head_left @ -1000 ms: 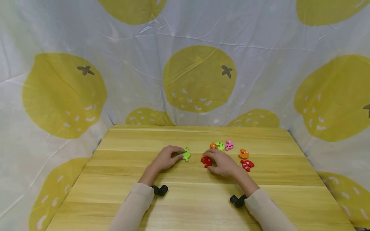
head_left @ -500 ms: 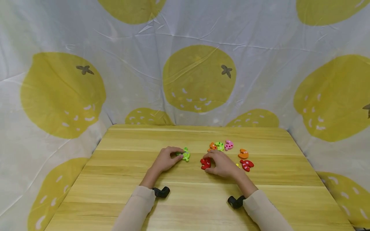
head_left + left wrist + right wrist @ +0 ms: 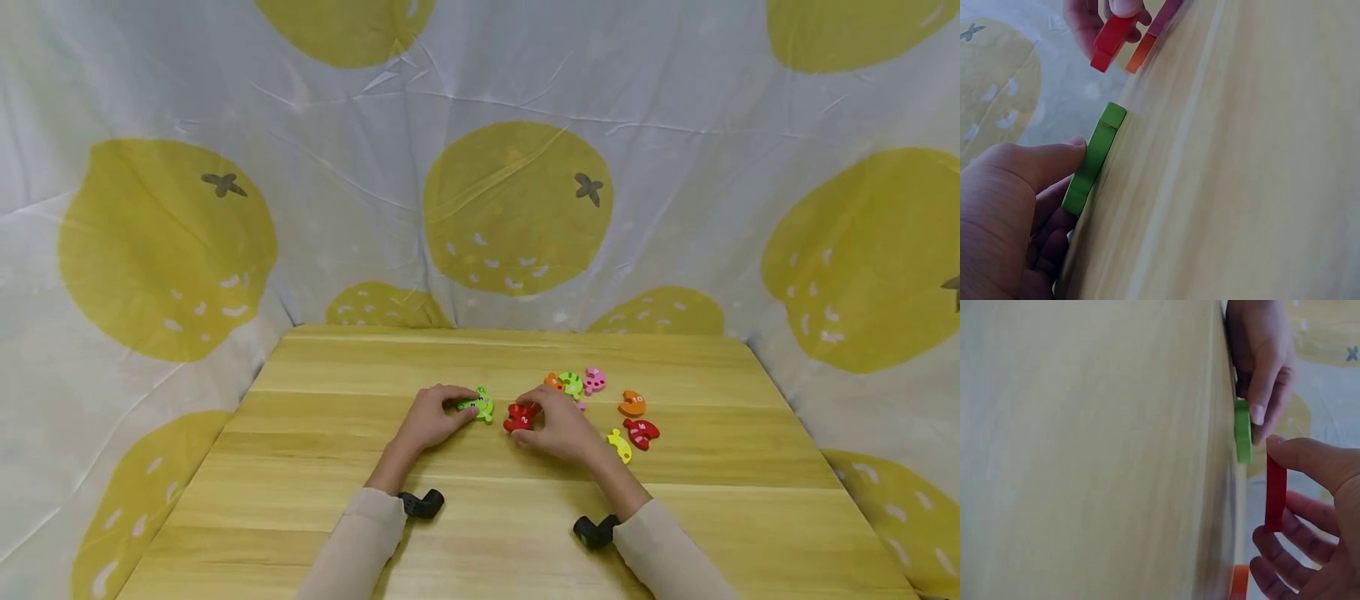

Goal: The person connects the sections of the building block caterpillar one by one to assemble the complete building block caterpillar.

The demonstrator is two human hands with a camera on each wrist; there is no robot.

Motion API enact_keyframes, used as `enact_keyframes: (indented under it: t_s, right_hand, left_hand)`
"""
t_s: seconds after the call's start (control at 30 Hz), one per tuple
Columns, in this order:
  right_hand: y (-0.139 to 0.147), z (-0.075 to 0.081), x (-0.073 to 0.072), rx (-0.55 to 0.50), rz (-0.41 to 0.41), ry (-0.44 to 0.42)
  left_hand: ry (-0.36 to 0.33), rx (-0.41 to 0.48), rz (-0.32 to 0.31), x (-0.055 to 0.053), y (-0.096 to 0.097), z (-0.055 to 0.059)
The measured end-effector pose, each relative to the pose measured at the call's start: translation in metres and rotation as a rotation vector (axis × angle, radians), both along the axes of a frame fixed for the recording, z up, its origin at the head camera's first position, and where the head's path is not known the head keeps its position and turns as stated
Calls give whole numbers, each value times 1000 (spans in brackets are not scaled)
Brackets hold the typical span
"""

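A light-green puzzle piece with a small face (image 3: 480, 408) lies flat on the wooden table, pinched at its left side by the thumb and fingers of my left hand (image 3: 433, 417). To its right, my right hand (image 3: 561, 427) holds a red puzzle piece marked 2 (image 3: 519, 417) between thumb and fingers. In the right wrist view the red piece (image 3: 1275, 494) is lifted off the tabletop, a short gap from the green piece (image 3: 1243, 431). The left wrist view shows the thumb on the edge of the green piece (image 3: 1094, 159).
Beyond my right hand lie an orange piece (image 3: 553, 381), a striped green piece (image 3: 572, 383) and a pink piece (image 3: 595, 381). Farther right are an orange piece marked 10 (image 3: 632, 403), a red piece (image 3: 641, 433) and a yellow piece (image 3: 619, 446). Lemon-print cloth hangs behind the table.
My right hand has moved left with the red piece, closer to the green one, uncovering the yellow piece. My left hand stays nearly in place, the green piece turned slightly.
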State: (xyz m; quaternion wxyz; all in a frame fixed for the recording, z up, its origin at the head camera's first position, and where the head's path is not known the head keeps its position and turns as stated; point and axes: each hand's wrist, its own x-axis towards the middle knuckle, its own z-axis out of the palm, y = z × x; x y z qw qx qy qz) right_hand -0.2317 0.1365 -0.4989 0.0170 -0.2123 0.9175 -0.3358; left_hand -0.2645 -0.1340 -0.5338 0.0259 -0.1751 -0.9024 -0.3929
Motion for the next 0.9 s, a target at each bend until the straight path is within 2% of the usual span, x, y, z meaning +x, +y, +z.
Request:
enact_keyframes:
  t_s: [0.27, 0.47, 0.63, 0.9]
  right_hand:
    - [-16, -8, 0, -58, -10, -56]
    - [-27, -11, -3, -114, -43, -39]
    - [-35, -14, -3, -111, -79, -28]
    - [-42, -16, 0, -140, -159, 0]
  left_hand:
    - [-15, 35, 25, 1, 0, -3]
    - [-6, 43, 24, 0, 0, 0]
    - [-5, 41, 17, -1, 2, -2]
    - [33, 35, 13, -3, 2, -4]
